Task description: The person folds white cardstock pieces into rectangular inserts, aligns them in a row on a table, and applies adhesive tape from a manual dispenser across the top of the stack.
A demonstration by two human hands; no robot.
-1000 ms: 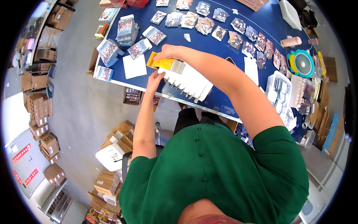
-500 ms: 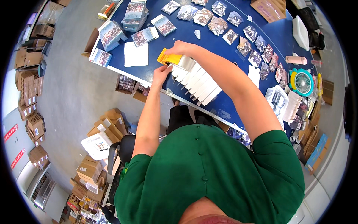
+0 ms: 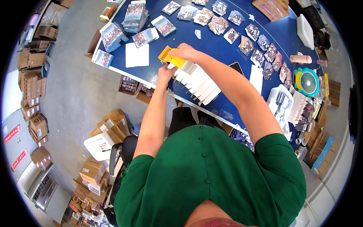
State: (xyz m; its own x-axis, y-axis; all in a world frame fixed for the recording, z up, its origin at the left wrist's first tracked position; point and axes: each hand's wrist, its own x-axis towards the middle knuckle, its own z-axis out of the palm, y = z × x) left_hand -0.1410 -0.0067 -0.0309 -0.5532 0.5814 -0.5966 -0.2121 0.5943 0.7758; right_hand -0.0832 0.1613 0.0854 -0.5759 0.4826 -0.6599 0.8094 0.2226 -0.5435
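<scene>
My right hand (image 3: 185, 52) is wrapped over a yellow tool (image 3: 171, 56) that looks like a tape dispenser, at the far-left end of a row of white folded cartons (image 3: 200, 85). The cartons overlap like steps along the table's near edge. My left hand (image 3: 165, 75) is closed at the same end of the row, its fingertips pinching the end of a carton just below the yellow tool. The tool and my fingers partly cover that end. A white paper sheet (image 3: 137, 55) lies to the left of my hands.
Stacks of printed boxes (image 3: 112, 36) stand at the left of the blue table (image 3: 211, 43). Several card piles (image 3: 218, 25) curve across the far side. A black phone (image 3: 236, 68), a white basket (image 3: 280, 101), a pink bottle (image 3: 300, 59) and a teal fan (image 3: 306, 82) are at the right.
The yellow tool has tilted slightly and shifted a little in my right hand. My left hand has stayed near the carton end. The phone now shows more beyond my right forearm.
</scene>
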